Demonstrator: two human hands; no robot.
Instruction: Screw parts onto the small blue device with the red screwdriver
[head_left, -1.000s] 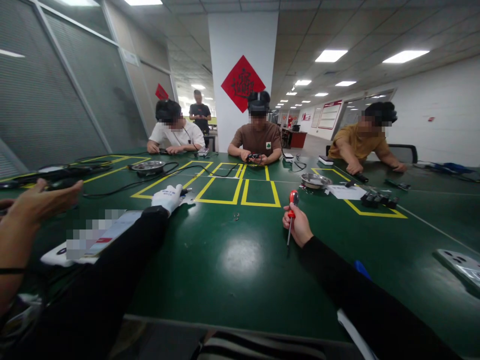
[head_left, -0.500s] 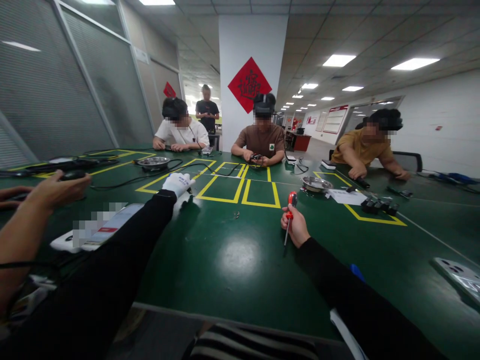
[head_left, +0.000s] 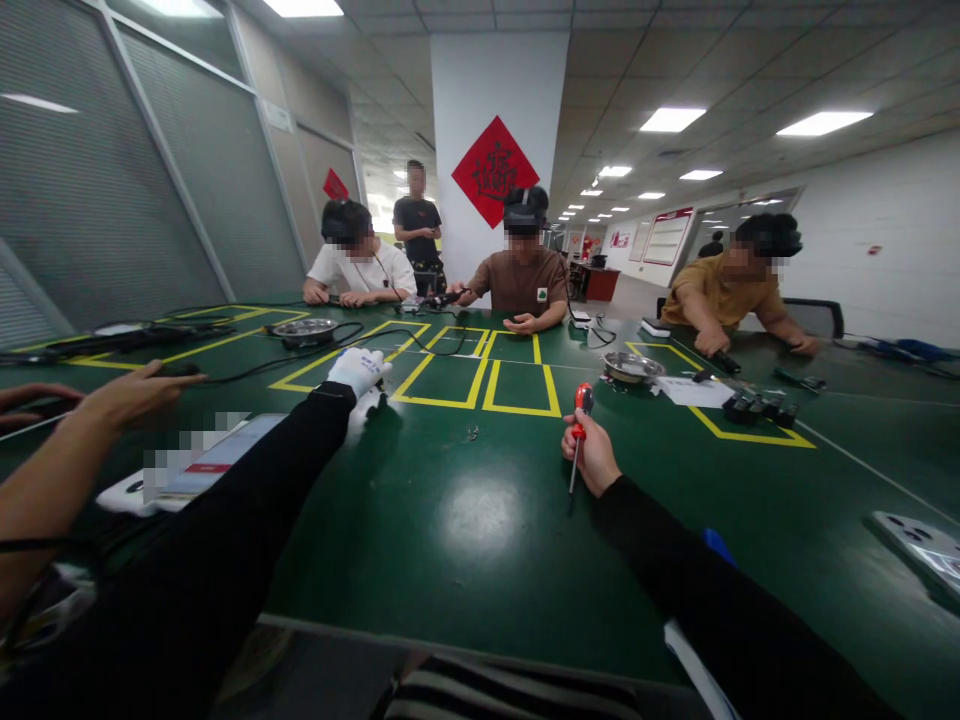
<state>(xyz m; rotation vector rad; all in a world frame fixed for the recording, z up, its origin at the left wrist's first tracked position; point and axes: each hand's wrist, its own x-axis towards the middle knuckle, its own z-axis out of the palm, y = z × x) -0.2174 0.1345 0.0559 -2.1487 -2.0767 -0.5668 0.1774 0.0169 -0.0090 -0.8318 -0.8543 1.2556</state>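
Screwdriver (head_left: 578,433), tip down right of centre, stays clasped in the bare right hand (head_left: 598,457), while the gloved left hand (head_left: 356,372), whose grip I cannot tell, stays left of centre; the co-worker (head_left: 514,280) opposite has parted hands, but work here seems paused.

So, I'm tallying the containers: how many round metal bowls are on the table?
2: the left bowl beyond the gloved left hand; the right bowl beside the white paper, beyond the right hand with the screwdriver. Others might be hidden.

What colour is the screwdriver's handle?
The handle is red and black, best seen in the head view.
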